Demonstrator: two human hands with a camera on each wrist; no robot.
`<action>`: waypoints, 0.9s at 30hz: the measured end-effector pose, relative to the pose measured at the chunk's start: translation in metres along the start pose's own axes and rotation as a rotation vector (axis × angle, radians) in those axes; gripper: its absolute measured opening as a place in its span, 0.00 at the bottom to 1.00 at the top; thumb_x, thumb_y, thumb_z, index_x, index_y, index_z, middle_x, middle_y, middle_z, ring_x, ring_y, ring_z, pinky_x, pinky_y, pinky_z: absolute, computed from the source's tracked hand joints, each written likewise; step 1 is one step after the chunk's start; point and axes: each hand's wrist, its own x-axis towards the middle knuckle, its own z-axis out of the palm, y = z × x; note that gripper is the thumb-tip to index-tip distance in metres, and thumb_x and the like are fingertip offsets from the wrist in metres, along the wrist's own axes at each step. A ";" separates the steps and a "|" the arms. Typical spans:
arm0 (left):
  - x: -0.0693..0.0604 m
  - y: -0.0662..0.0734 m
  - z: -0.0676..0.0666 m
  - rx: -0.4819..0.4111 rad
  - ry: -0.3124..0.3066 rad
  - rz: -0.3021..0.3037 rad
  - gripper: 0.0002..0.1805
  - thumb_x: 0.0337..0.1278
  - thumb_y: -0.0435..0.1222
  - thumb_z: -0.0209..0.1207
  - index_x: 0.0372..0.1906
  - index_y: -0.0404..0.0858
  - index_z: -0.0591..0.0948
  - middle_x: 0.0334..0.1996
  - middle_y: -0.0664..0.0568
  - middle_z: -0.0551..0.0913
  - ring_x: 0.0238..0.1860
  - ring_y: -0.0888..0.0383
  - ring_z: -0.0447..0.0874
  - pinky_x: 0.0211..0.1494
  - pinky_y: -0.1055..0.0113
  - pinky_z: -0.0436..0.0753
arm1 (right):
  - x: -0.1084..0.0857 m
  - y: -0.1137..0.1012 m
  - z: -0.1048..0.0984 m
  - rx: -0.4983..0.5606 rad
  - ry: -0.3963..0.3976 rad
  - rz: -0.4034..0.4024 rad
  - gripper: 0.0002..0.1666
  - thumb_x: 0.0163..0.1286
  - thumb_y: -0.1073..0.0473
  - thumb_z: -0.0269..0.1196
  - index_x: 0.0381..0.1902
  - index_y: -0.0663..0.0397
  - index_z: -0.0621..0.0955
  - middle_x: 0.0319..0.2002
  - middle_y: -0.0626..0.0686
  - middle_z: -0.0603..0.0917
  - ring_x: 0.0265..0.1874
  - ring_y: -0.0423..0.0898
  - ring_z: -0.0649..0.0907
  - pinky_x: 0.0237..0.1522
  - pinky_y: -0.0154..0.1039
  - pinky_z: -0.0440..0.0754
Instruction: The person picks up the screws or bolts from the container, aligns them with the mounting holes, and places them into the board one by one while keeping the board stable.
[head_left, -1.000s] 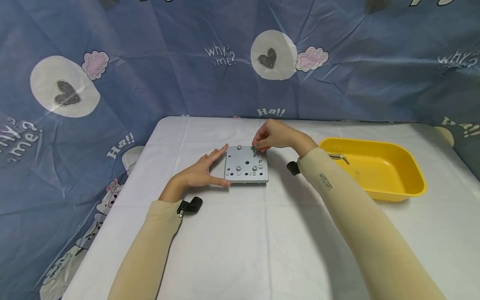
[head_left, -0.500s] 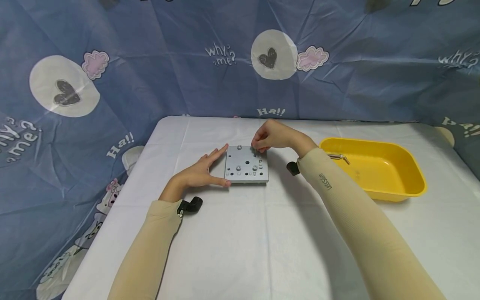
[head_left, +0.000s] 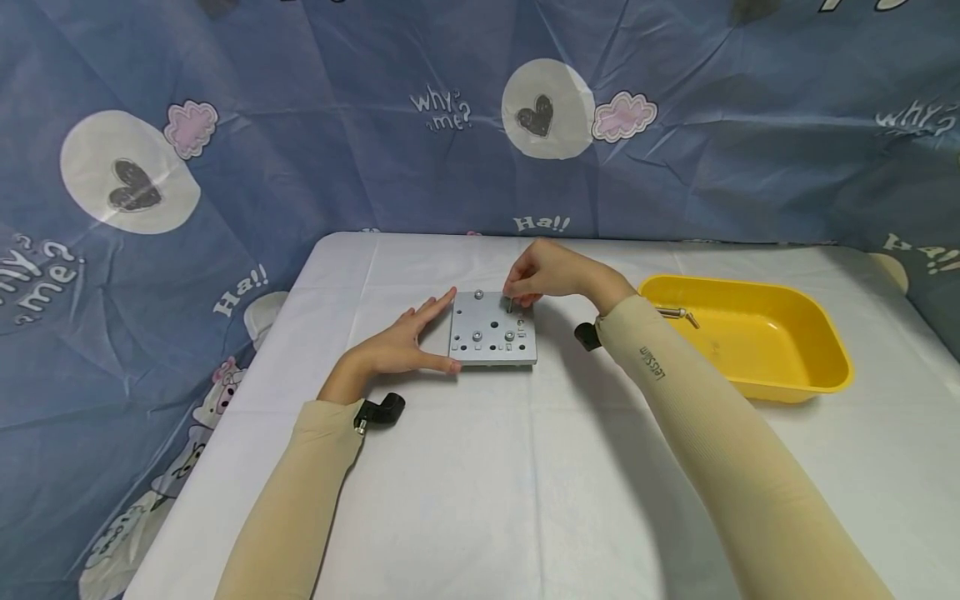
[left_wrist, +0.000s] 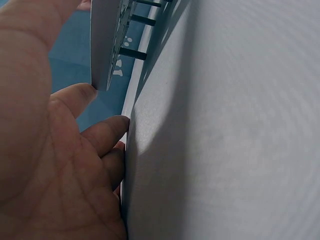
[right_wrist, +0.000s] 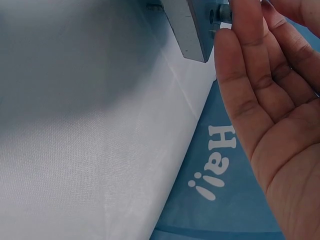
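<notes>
A grey metal plate [head_left: 486, 321] with holes and several socket-head screws sits near the far side of the table in the head view. My left hand [head_left: 397, 344] holds its left side, thumb at the near corner and forefinger at the far corner. In the left wrist view, threaded screw ends [left_wrist: 133, 53] stick out beneath the plate. At the plate's far right, my right hand [head_left: 551, 268] pinches a thin metal screw [head_left: 510, 306] standing upright at a hole; the fingers hide its top. The right wrist view shows those fingers close to the plate's corner [right_wrist: 192, 35].
A yellow tray [head_left: 813, 383] stands to the right, partly behind the right sleeve [head_left: 675, 417], with small metal parts [head_left: 677, 314] at its left end. White cloth [head_left: 465, 492] covers the table. A blue printed sheet [head_left: 337, 150] hangs behind and at the left.
The right fingertips shift slightly at the screw, and a little less of its shaft shows below them. The left hand and the plate stay where they were.
</notes>
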 end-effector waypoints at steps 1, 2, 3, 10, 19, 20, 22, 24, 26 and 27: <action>0.000 0.000 0.000 -0.002 -0.001 -0.001 0.70 0.46 0.62 0.80 0.86 0.76 0.42 0.90 0.48 0.36 0.88 0.30 0.26 0.84 0.23 0.38 | 0.000 0.000 0.000 0.001 -0.001 -0.002 0.10 0.76 0.62 0.68 0.44 0.66 0.90 0.31 0.54 0.91 0.29 0.40 0.87 0.47 0.47 0.92; 0.001 -0.001 0.000 -0.002 -0.001 -0.002 0.70 0.46 0.62 0.80 0.86 0.76 0.42 0.90 0.48 0.36 0.88 0.30 0.26 0.84 0.23 0.38 | -0.001 -0.001 0.000 0.000 -0.002 -0.004 0.10 0.76 0.62 0.68 0.44 0.67 0.90 0.30 0.54 0.91 0.29 0.40 0.87 0.47 0.47 0.92; 0.001 -0.001 0.000 -0.001 -0.001 -0.003 0.70 0.46 0.62 0.80 0.86 0.75 0.42 0.90 0.48 0.36 0.88 0.30 0.26 0.84 0.23 0.38 | -0.001 -0.001 0.000 -0.003 -0.003 -0.008 0.10 0.76 0.63 0.68 0.44 0.67 0.90 0.30 0.54 0.91 0.29 0.40 0.87 0.46 0.47 0.92; 0.002 0.000 0.000 0.000 -0.005 0.004 0.71 0.46 0.62 0.80 0.86 0.75 0.42 0.90 0.47 0.36 0.88 0.31 0.26 0.84 0.24 0.38 | 0.000 0.000 0.000 -0.013 -0.009 -0.020 0.09 0.75 0.62 0.69 0.43 0.65 0.91 0.29 0.52 0.90 0.29 0.39 0.86 0.44 0.45 0.91; 0.001 0.000 -0.001 -0.013 -0.002 0.008 0.70 0.46 0.62 0.81 0.86 0.76 0.43 0.90 0.49 0.37 0.88 0.32 0.26 0.85 0.26 0.38 | 0.001 0.002 -0.002 -0.007 -0.021 -0.026 0.09 0.74 0.63 0.69 0.43 0.66 0.90 0.29 0.51 0.91 0.28 0.39 0.86 0.43 0.42 0.90; 0.001 0.000 0.000 -0.014 -0.002 0.007 0.70 0.46 0.61 0.81 0.86 0.76 0.43 0.90 0.49 0.37 0.88 0.32 0.26 0.85 0.26 0.38 | 0.000 0.001 -0.002 -0.004 -0.022 -0.025 0.09 0.74 0.63 0.69 0.44 0.66 0.90 0.29 0.51 0.91 0.28 0.39 0.86 0.42 0.42 0.90; 0.001 0.000 0.000 -0.017 -0.002 0.005 0.70 0.46 0.61 0.81 0.86 0.75 0.43 0.90 0.49 0.37 0.88 0.32 0.26 0.85 0.26 0.38 | 0.000 0.001 -0.002 0.001 -0.022 -0.020 0.10 0.74 0.64 0.68 0.44 0.67 0.90 0.29 0.51 0.91 0.29 0.39 0.86 0.42 0.41 0.90; 0.001 0.000 0.000 -0.015 -0.001 0.004 0.71 0.46 0.60 0.81 0.87 0.74 0.43 0.90 0.48 0.37 0.88 0.31 0.26 0.85 0.25 0.38 | -0.001 0.000 -0.002 0.003 -0.021 -0.016 0.10 0.74 0.64 0.68 0.44 0.67 0.90 0.30 0.52 0.91 0.29 0.39 0.87 0.42 0.40 0.90; 0.001 0.000 0.000 -0.009 -0.001 0.003 0.71 0.47 0.60 0.81 0.87 0.73 0.42 0.90 0.47 0.37 0.88 0.30 0.26 0.84 0.24 0.37 | -0.002 0.000 -0.002 -0.001 -0.022 -0.011 0.10 0.74 0.64 0.69 0.45 0.67 0.90 0.30 0.51 0.91 0.29 0.39 0.86 0.42 0.39 0.90; 0.002 0.000 0.000 -0.007 -0.001 0.004 0.71 0.47 0.60 0.81 0.87 0.73 0.42 0.90 0.46 0.37 0.87 0.29 0.26 0.84 0.24 0.37 | -0.002 0.000 -0.002 -0.004 -0.021 -0.008 0.10 0.74 0.63 0.69 0.45 0.67 0.91 0.30 0.51 0.91 0.29 0.38 0.86 0.42 0.39 0.89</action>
